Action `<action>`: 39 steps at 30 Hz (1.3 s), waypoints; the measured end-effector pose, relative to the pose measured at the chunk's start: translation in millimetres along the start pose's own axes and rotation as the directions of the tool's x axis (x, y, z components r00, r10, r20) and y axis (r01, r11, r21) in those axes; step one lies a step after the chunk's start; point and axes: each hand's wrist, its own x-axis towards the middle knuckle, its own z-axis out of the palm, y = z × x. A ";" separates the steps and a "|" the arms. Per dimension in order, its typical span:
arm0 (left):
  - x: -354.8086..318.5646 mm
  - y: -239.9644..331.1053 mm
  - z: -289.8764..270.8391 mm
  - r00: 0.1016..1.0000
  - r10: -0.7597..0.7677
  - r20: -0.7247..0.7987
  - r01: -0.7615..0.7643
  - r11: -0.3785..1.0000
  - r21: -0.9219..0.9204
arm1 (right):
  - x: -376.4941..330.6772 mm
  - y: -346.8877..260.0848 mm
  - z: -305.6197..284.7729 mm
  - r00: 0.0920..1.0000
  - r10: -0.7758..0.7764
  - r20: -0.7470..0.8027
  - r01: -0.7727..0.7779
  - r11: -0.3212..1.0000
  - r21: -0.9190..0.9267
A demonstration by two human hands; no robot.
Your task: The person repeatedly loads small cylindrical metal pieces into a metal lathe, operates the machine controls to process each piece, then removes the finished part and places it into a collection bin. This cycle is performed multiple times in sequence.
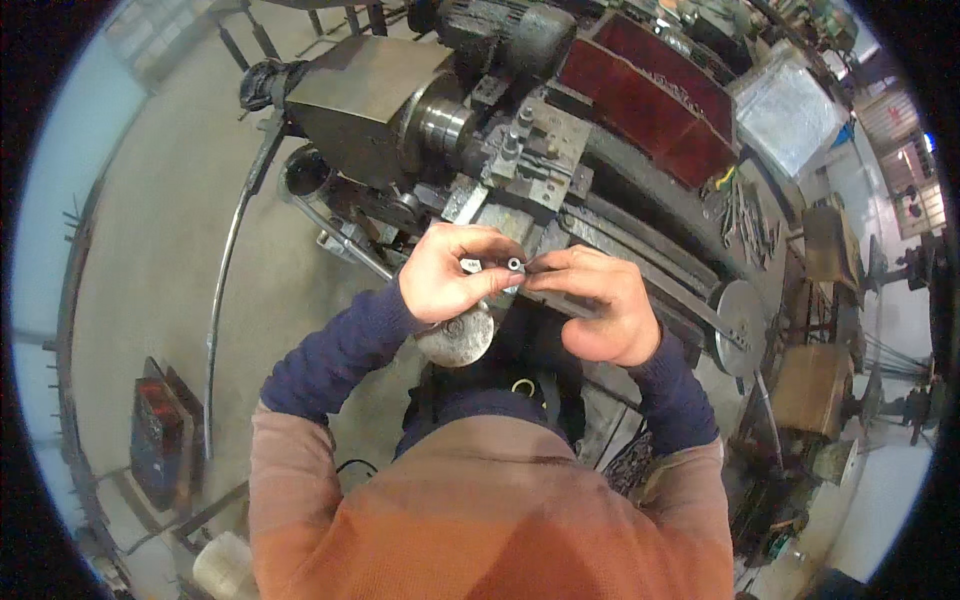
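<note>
In front of my chest, my left hand (448, 272) pinches a small metal sleeve (515, 264) between thumb and fingers. Its round open end faces up. My right hand (605, 305) meets it from the other side, its fingertips closed at the sleeve and the fingers partly hiding it. Both hands are over the near side of a lathe. Beyond them stand its tool post (530, 145) and the bright spindle end (445, 125) on the headstock (365, 85). A round handwheel (457, 338) shows just below my left hand.
A dark red tray (650, 95) lies behind the lathe bed, with a clear plastic-wrapped block (790, 110) to its right. Several hand tools (745, 215) lie at the right, near a round metal disc (738, 325). A long bent lever (235, 260) slants down on the left.
</note>
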 end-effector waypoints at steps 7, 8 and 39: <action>-3.1 -5.1 7.8 0.940 -0.325 0.106 0.337 0.827 -0.450 | -0.6 1.5 3.6 1.000 0.012 -0.021 -0.011 1.000 0.022; -3.2 -4.3 7.4 0.937 -0.332 0.105 0.342 0.822 -0.455 | 0.6 1.2 3.6 1.000 0.012 -0.015 -0.011 0.999 0.030; -15.1 -8.7 16.2 0.951 0.217 0.221 -0.300 0.820 0.488 | 1.5 -5.4 23.4 0.966 0.233 0.111 -0.232 0.972 -0.025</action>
